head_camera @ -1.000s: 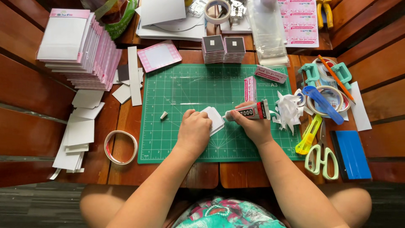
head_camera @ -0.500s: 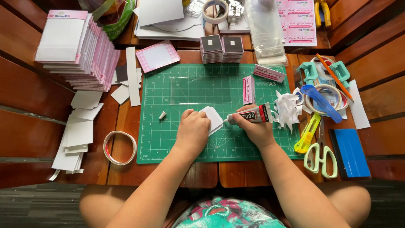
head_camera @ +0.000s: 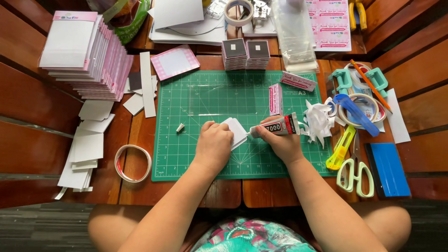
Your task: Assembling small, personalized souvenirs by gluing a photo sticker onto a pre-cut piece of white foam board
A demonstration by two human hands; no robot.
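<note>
Wooden slats carry a green cutting mat, and on its lower middle the left hand presses flat on a small white card. The right hand is clamped around a grey glue tube, lying almost level, nozzle pointing left at the card's edge.

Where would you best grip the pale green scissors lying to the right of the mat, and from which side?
Probably by the handle loops. The scissors lie flat on the wooden table, loops toward the person, blades pointing away under the yellow cutter. Coming from the near side, above, avoids the blades and the blue scraper alongside.
</note>
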